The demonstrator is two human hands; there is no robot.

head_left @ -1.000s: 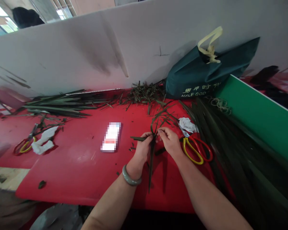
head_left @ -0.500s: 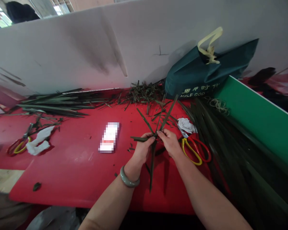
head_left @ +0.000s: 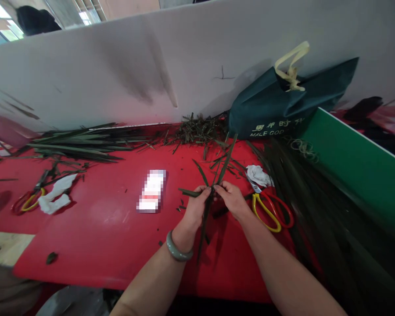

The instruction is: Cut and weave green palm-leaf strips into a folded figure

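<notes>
Several long green leaf strips (head_left: 226, 163) cross at one point between my two hands, their ends sticking out in different directions. My left hand (head_left: 196, 205) pinches the crossing from the left, a grey-green bangle (head_left: 178, 248) on its wrist. From the other side my right hand (head_left: 231, 199) grips the same strips with thumb and fingers. One strip hangs down toward the front of the table. The knot itself is small and partly covered by my fingertips. Just right of my right hand lie scissors (head_left: 267, 212) with one yellow and one red handle, beside crumpled white tissue (head_left: 258, 176).
A phone (head_left: 152, 191) lies left of my hands on the red table (head_left: 98, 232). Leaf strips (head_left: 85, 145) and cut scraps (head_left: 202, 129) line the back. Long leaves (head_left: 332, 232), a dark green bag (head_left: 266, 105) and a green panel (head_left: 358, 171) occupy the right. More scissors (head_left: 28, 199) lie far left.
The strips have turned slightly in my fingers; the upper long one leans less to the right and the hanging one has swung left. The whole view has shifted a little.
</notes>
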